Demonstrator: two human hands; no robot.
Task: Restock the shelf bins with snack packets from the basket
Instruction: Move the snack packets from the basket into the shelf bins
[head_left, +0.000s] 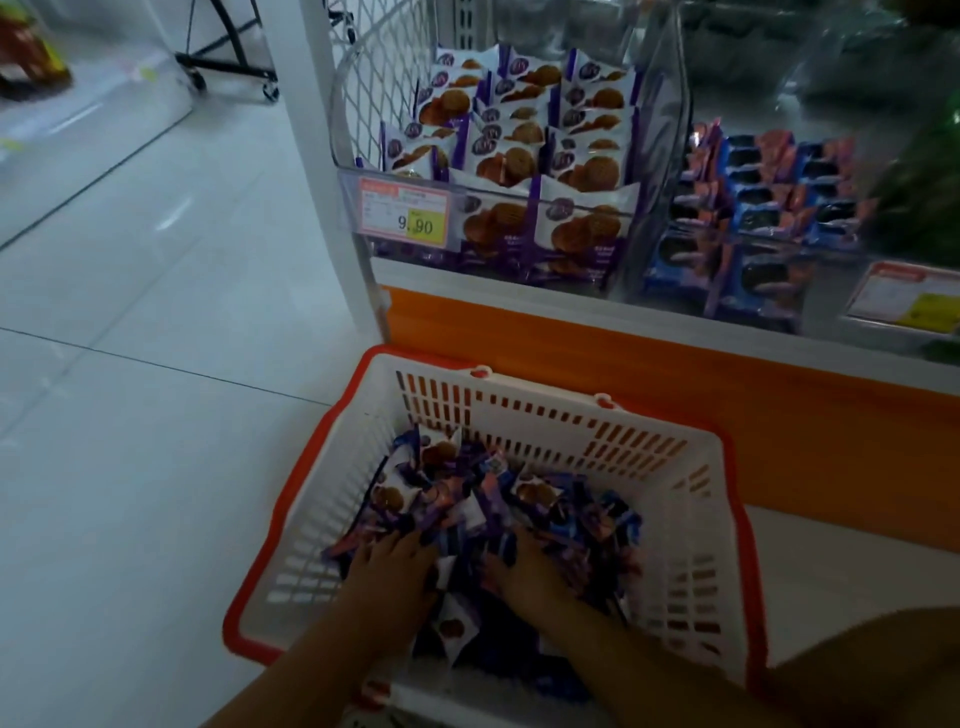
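purple snack packets (535, 493) in basket (545, 395) under spread hands: left hand (395, 571), right hand (527, 569)

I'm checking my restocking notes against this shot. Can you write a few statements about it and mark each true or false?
1. The left hand and right hand are both on the packet pile inside the basket. True.
2. The basket stands on a counter. False: it stands on the floor, before the shelf.
3. The mesh-sided bin holds purple-and-white cookie packets. True.
4. The price tag on that bin reads 5.50. False: it reads 9.90.
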